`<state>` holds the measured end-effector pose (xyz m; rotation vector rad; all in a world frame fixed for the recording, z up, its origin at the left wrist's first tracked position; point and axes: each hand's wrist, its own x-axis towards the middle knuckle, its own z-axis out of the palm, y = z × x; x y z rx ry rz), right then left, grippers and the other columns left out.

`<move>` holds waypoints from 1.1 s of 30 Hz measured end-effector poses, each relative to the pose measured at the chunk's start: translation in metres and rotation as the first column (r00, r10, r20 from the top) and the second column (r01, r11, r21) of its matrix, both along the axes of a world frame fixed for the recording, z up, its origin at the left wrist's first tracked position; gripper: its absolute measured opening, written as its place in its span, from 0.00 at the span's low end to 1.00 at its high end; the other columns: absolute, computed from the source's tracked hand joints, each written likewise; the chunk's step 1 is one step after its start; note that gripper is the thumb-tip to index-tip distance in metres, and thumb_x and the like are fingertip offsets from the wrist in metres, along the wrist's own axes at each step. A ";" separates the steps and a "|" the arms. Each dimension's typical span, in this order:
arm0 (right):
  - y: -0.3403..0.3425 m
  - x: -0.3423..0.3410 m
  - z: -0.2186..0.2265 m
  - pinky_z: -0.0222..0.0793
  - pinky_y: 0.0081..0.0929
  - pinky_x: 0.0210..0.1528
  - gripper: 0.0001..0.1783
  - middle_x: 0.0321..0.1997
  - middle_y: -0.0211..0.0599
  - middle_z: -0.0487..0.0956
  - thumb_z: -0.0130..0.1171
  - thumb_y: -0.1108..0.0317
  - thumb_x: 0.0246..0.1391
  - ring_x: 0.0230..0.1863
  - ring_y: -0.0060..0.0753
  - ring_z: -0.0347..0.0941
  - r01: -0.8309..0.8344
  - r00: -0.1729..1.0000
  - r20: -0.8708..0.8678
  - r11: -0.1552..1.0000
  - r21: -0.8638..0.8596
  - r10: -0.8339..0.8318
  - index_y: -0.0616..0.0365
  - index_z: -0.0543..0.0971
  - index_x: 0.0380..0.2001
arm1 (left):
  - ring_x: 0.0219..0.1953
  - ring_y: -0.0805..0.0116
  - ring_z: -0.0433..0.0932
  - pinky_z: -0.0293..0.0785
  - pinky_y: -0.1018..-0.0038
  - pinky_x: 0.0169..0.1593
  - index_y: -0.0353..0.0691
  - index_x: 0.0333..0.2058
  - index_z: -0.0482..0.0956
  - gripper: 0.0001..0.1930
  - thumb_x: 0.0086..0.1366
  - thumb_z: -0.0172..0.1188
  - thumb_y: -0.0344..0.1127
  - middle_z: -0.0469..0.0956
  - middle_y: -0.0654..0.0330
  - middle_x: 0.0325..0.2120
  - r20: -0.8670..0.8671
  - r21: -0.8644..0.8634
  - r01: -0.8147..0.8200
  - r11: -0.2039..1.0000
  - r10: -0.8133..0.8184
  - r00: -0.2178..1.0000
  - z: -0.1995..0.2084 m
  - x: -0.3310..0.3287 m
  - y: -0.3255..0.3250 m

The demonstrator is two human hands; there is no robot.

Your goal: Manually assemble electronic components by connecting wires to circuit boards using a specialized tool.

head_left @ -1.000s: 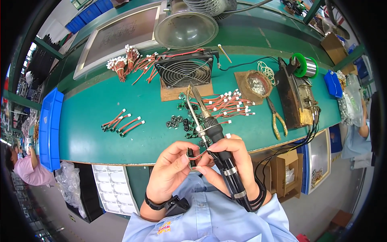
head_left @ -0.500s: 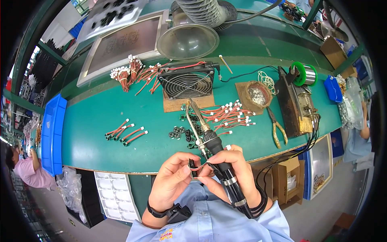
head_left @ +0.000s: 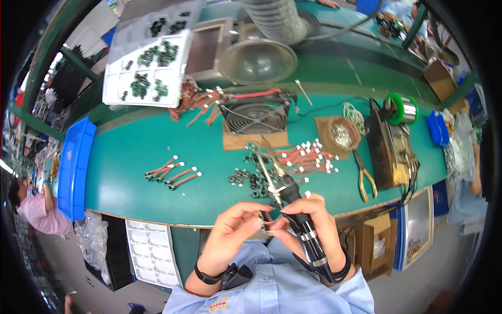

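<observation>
Between the thumb and fingers of my left hand (head_left: 235, 230) is a small dark circuit board (head_left: 263, 217), held on edge near the table's front. My right hand (head_left: 314, 214) is closed round a black soldering iron (head_left: 288, 190) with a thin metal feed tube along it. The iron points up and left, its tip apart from the board. My right fingertips also pinch a short red wire lead (head_left: 271, 224) by the board; whether the two are joined is hidden. Beyond lie several small dark boards (head_left: 257, 181) and red leads with white plugs (head_left: 308, 157).
A black fan (head_left: 256, 118) stands behind the parts. Several wired boards (head_left: 172, 172) lie left, near a blue bin (head_left: 76, 167). To the right are pliers (head_left: 366, 180), a round dish (head_left: 342, 135), a soldering station (head_left: 384, 149) and a solder reel (head_left: 403, 108). A white compartment tray (head_left: 112, 89) is back left.
The scene has shifted slightly right and down in view. The white tray at the back left has come forward over the framed panel and wire bundles. Both hands keep their holds.
</observation>
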<state>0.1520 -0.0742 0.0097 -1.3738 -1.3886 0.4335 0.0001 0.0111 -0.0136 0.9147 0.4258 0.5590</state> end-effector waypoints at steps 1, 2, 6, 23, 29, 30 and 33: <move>-0.001 0.000 -0.002 0.59 0.27 0.45 0.26 0.24 0.30 0.78 0.67 0.77 0.38 0.28 0.23 0.73 0.000 1.000 -0.006 1.000 -0.018 0.000 0.55 0.65 0.40 | 0.40 0.72 0.71 0.67 0.76 0.45 0.33 0.43 0.70 0.11 0.62 0.51 0.29 0.74 0.59 0.36 -0.059 0.047 -0.011 0.999 0.013 0.998 0.001 0.001 -0.001; -0.002 0.000 -0.005 0.60 0.26 0.44 0.26 0.24 0.31 0.78 0.67 0.77 0.38 0.28 0.23 0.73 0.002 1.000 -0.013 0.999 -0.037 -0.002 0.55 0.65 0.40 | 0.39 0.72 0.72 0.68 0.76 0.44 0.33 0.42 0.70 0.10 0.62 0.52 0.30 0.74 0.59 0.35 -0.118 0.090 -0.019 0.996 0.030 0.993 0.001 0.001 -0.002; -0.011 -0.002 -0.018 0.65 0.22 0.39 0.26 0.26 0.34 0.76 0.64 0.81 0.39 0.28 0.24 0.72 0.050 0.992 -0.109 0.993 -0.104 -0.062 0.57 0.64 0.41 | 0.40 0.74 0.72 0.67 0.77 0.46 0.33 0.41 0.71 0.09 0.63 0.51 0.29 0.75 0.59 0.36 -0.160 0.068 0.009 0.998 0.002 0.987 0.005 0.007 -0.004; 0.011 -0.031 -0.024 0.66 0.22 0.42 0.30 0.37 0.40 0.71 0.61 0.84 0.40 0.35 0.27 0.70 0.240 0.960 -0.129 0.967 -0.090 -0.250 0.58 0.60 0.46 | 0.42 0.71 0.74 0.71 0.74 0.46 0.35 0.40 0.64 0.06 0.66 0.45 0.29 0.74 0.56 0.38 0.057 0.047 -0.069 0.997 0.066 0.996 -0.029 -0.004 0.013; 0.011 -0.011 -0.040 0.64 0.30 0.46 0.23 0.37 0.45 0.75 0.56 0.82 0.45 0.36 0.31 0.72 0.378 0.917 0.069 0.912 0.158 -0.392 0.58 0.61 0.45 | 0.46 0.65 0.71 0.65 0.71 0.50 0.40 0.37 0.69 0.06 0.63 0.51 0.33 0.74 0.53 0.40 0.274 0.169 -0.665 0.728 0.613 0.741 -0.006 -0.052 0.109; 0.010 -0.009 -0.042 0.64 0.30 0.46 0.22 0.37 0.46 0.76 0.55 0.82 0.46 0.36 0.32 0.72 0.415 0.906 0.010 0.891 0.184 -0.424 0.58 0.62 0.44 | 0.48 0.68 0.70 0.61 0.68 0.52 0.42 0.38 0.69 0.06 0.65 0.49 0.35 0.74 0.57 0.42 0.260 0.071 -0.744 0.665 0.707 0.657 -0.001 -0.062 0.126; 0.013 -0.002 -0.045 0.64 0.29 0.46 0.19 0.36 0.45 0.76 0.53 0.81 0.48 0.36 0.31 0.72 0.485 0.874 -0.128 0.850 0.206 -0.468 0.59 0.62 0.43 | 0.50 0.74 0.68 0.54 0.62 0.55 0.46 0.40 0.70 0.07 0.66 0.45 0.37 0.74 0.63 0.43 0.255 -0.104 -0.852 0.513 0.842 0.476 0.011 -0.084 0.167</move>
